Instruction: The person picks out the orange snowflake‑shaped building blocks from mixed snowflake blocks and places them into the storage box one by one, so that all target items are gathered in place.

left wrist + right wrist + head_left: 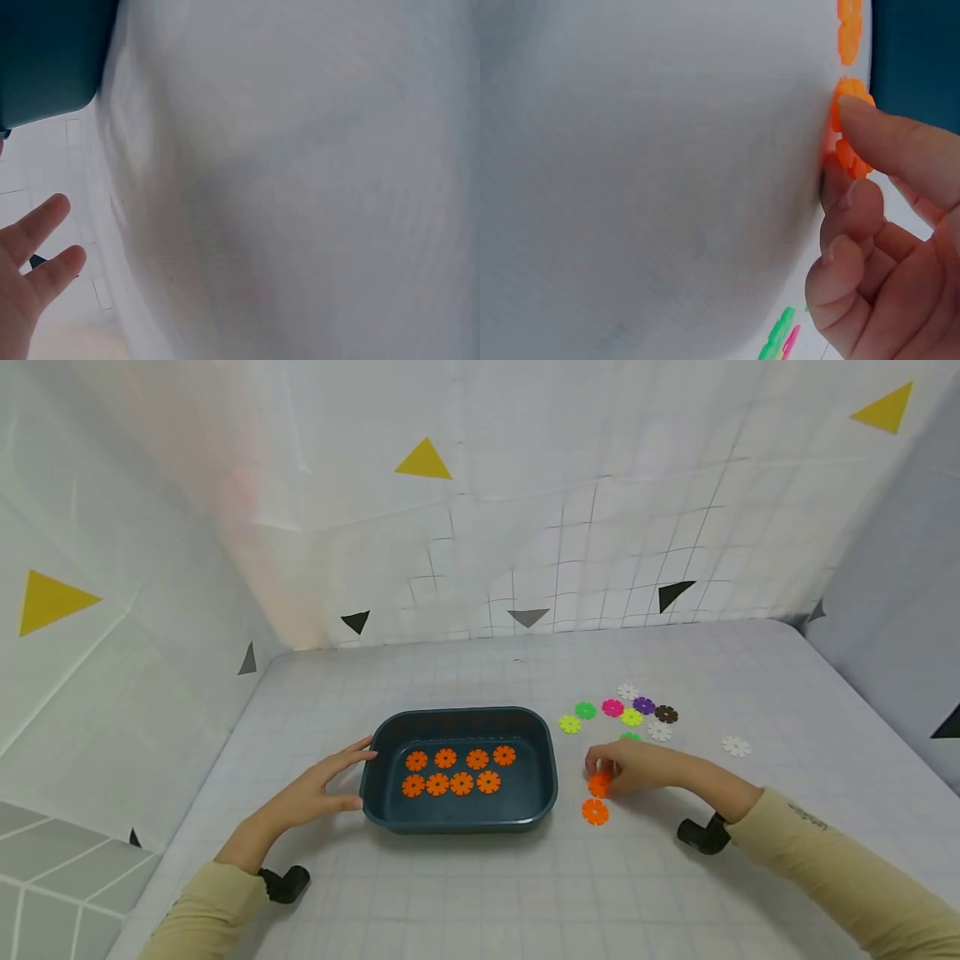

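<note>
My right hand (633,766) pinches an orange notched plastic disc (599,787) just above or on the table, right of a dark teal tray (525,789). In the right wrist view the thumb covers part of the orange disc (856,159); I cannot tell if a second one lies with it. Another orange disc (596,812) lies flat just in front of that hand. At the tray's left end, my left hand (318,789) has its fingers spread, touching or close to the rim. Inside the tray, several orange discs (461,784) lie in two rows.
Loose discs in other colours lie behind the right hand, among them pink (612,707), purple (643,705) and dark brown (666,714). A white disc (736,746) lies apart at the right. White sheeting (480,527) rises behind the grid-marked table (480,893).
</note>
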Action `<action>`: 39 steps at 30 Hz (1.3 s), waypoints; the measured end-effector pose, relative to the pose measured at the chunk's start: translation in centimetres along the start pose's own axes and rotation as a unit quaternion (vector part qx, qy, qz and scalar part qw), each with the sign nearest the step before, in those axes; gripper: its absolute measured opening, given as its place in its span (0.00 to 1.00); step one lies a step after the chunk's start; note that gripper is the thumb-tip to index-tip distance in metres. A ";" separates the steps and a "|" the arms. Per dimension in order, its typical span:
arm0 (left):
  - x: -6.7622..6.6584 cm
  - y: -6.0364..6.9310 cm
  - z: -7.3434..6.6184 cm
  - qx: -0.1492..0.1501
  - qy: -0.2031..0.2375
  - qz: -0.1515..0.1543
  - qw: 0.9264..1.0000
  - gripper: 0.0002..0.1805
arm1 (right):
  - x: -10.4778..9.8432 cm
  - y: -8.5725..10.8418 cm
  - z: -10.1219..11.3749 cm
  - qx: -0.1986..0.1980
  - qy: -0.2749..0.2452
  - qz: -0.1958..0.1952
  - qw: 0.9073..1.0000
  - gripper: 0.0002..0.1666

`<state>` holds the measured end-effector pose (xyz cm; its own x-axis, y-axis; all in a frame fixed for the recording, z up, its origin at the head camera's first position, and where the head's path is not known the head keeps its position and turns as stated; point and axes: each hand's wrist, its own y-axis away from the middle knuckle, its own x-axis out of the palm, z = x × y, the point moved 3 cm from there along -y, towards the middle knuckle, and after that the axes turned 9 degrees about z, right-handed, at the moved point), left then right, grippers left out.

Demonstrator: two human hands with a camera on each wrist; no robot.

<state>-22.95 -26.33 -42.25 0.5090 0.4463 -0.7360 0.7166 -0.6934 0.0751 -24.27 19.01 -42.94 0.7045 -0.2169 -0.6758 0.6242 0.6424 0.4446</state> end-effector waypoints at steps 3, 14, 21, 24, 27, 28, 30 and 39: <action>0.0 0.0 0.1 0.000 0.000 0.000 1.000 0.35 | -0.2 0.1 -0.2 -0.011 0.002 -0.001 1.000 0.12; -0.1 0.0 -0.1 -0.005 0.004 0.000 1.000 0.35 | -1.7 0.3 0.0 -0.008 -0.037 0.008 0.999 0.10; 0.0 0.0 -0.1 0.000 0.008 0.001 1.000 0.35 | -3.9 0.8 1.6 -0.019 -0.041 0.002 0.999 0.10; 0.0 0.0 -0.1 -0.002 0.009 0.001 1.000 0.35 | -4.8 0.9 2.4 -0.021 -0.033 0.001 0.999 0.11; 0.0 0.0 -0.1 -0.005 0.006 0.002 1.000 0.35 | -5.7 0.8 3.2 -0.030 -0.025 0.000 0.999 0.11; -0.1 0.0 -0.1 -0.006 0.005 0.003 1.000 0.35 | -5.9 0.8 3.4 -0.034 -0.022 0.000 0.999 0.11; -0.1 0.0 -0.2 -0.006 0.003 0.003 1.000 0.35 | -6.4 0.6 3.8 -0.038 -0.019 -0.001 0.999 0.11; -0.1 0.0 0.0 -0.008 0.002 0.004 1.000 0.35 | -8.3 -0.8 6.0 -0.054 0.007 0.006 0.998 0.12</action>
<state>-22.96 -26.36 -42.15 0.5157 0.4434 -0.7331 0.7202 -0.6878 0.0906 -28.57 15.88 -34.19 0.7066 -0.1993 -0.6790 0.5750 0.7211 0.3867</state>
